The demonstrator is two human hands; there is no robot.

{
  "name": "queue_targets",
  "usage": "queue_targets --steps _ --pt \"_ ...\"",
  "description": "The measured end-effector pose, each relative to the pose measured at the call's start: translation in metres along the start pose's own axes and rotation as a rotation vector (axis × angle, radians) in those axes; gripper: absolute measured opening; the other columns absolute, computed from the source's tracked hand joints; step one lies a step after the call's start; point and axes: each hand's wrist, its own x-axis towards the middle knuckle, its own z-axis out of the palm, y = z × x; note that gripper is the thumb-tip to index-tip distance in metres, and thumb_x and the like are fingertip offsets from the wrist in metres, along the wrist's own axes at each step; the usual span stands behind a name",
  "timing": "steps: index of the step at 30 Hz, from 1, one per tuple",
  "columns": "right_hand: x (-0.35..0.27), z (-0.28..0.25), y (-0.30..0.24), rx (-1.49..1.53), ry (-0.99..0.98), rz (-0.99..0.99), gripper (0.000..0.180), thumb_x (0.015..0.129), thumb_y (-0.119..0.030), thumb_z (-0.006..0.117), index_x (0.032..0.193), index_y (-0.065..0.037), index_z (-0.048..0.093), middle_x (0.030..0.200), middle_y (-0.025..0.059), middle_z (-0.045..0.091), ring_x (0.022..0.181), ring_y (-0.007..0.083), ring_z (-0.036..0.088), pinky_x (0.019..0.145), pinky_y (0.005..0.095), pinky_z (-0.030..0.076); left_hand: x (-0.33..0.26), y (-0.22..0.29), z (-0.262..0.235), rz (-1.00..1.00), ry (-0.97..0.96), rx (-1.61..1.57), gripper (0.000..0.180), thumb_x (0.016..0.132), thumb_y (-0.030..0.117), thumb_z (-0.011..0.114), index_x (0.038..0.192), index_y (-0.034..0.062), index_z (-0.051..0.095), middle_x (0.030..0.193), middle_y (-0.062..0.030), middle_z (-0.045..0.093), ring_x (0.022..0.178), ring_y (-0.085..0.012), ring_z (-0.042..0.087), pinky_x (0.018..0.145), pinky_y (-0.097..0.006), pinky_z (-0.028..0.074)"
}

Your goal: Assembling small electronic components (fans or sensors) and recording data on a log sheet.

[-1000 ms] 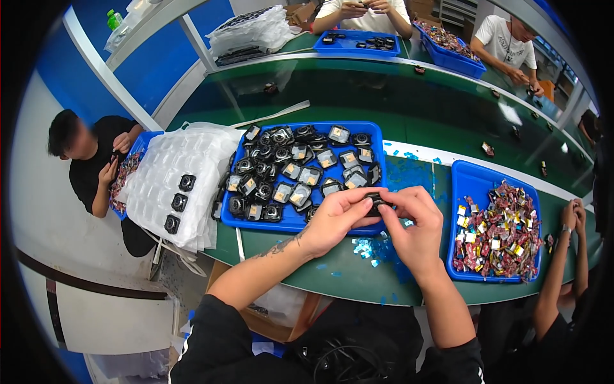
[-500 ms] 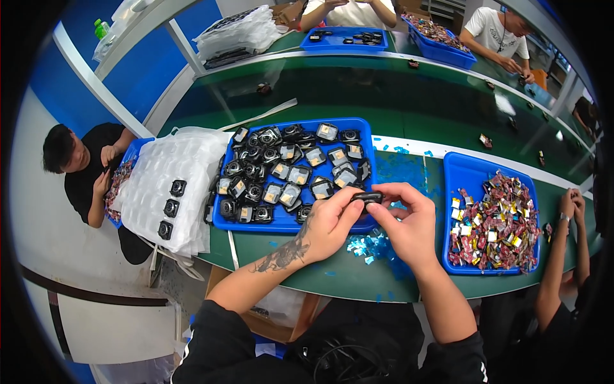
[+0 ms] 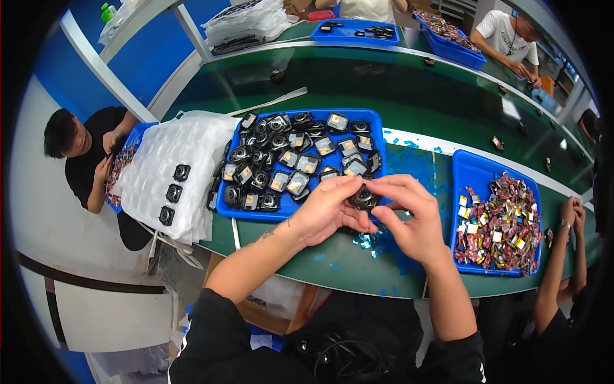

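Observation:
Between my two hands, just in front of a blue tray, is a small black camera housing with its round lens side showing. My left hand holds it from the left, thumb at its upper edge and fingers curled beneath. From the right, my right hand grips it with thumb and fingers. In the tray lie many similar black housings, some lens up, others showing a pale back with a tan patch. Shiny blue film scraps lie on the table below my hands.
Left stands a stack of white plastic trays bearing three housings. A second blue tray at right holds small red, yellow and white parts. Beyond runs a green belt with scattered pieces. Co-workers sit around.
The black housing has turned from edge-on to showing its lens side. My left fingers have shifted beneath it, and my right fingers have moved over it. The whole view has shifted slightly.

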Motion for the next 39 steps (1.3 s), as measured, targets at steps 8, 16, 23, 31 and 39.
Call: queue_targets --steps 8,16,23,31,39 --pt "0.001 0.003 0.007 -0.245 -0.054 -0.356 0.031 0.066 -0.004 0.076 0.096 -0.006 0.072 0.092 0.0083 0.065 0.082 0.0253 0.064 0.068 0.0332 0.052 -0.007 0.004 0.006 -0.086 0.003 -0.069 0.023 0.101 0.021 0.043 0.097 0.0017 0.057 0.049 0.0022 0.037 0.036 -0.0106 0.046 0.035 -0.025 0.046" --pt "-0.004 0.008 0.008 -0.228 0.012 -0.278 0.026 0.069 -0.002 0.076 0.094 -0.005 0.071 0.092 0.0090 0.064 0.081 0.0233 0.063 0.067 0.0312 0.051 -0.008 0.000 0.012 -0.124 -0.009 -0.068 0.022 0.101 0.023 0.043 0.097 0.0039 0.055 0.055 0.0015 0.040 0.035 -0.0060 0.037 0.031 -0.022 0.035" --pt "-0.002 0.007 0.008 -0.172 0.005 -0.308 0.030 0.069 -0.001 0.077 0.098 -0.003 0.071 0.103 0.0134 0.065 0.091 0.0257 0.065 0.075 0.0313 0.053 -0.007 -0.002 0.010 0.219 0.009 0.099 0.012 0.103 0.019 0.039 0.105 0.0084 0.045 0.062 0.0014 0.042 0.042 -0.0050 0.034 0.040 -0.021 0.030" --pt "-0.012 0.009 0.011 0.292 0.048 0.111 0.029 0.078 -0.001 0.073 0.104 0.003 0.062 0.102 0.0115 0.064 0.092 0.0177 0.064 0.074 0.0258 0.057 -0.011 -0.037 0.002 0.733 0.036 0.841 0.018 0.099 0.006 0.042 0.115 0.0033 0.034 0.079 -0.0047 0.054 0.056 -0.0042 0.046 0.050 -0.018 0.036" --pt "-0.009 -0.005 -0.001 0.242 0.060 0.165 0.018 0.083 0.001 0.066 0.101 0.002 0.068 0.090 0.0108 0.067 0.080 0.0150 0.065 0.068 0.0243 0.055 0.000 -0.022 0.009 0.906 0.139 1.106 0.021 0.094 0.005 0.051 0.114 -0.0001 0.051 0.067 -0.0112 0.060 0.054 -0.0220 0.061 0.051 -0.031 0.046"
